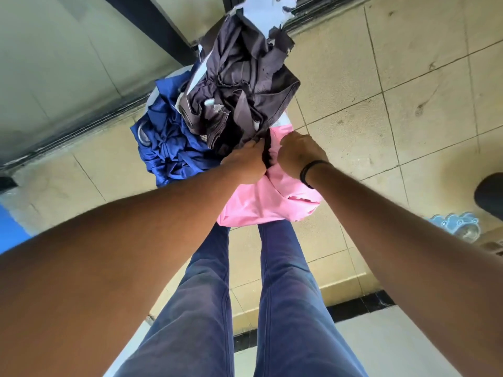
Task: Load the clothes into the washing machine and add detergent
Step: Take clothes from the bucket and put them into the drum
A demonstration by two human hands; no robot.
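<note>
A heap of clothes lies on the tiled floor in front of my legs: a dark grey garment [242, 85] on top, a blue shiny garment [168, 142] to its left, a pink garment [269, 200] nearest me. My left hand [245, 163] grips the grey garment's lower edge. My right hand [299, 153], with a black band on the wrist, has its fingers curled into the dark cloth just above the pink garment. The two hands are almost touching. No washing machine or detergent is in view.
Beige floor tiles [408, 91] spread to the right. A wall with a dark frame [152, 25] runs along the left and top. A dark round object [490, 194] sits at the right edge, with a pale blue patterned item [460, 225] below it.
</note>
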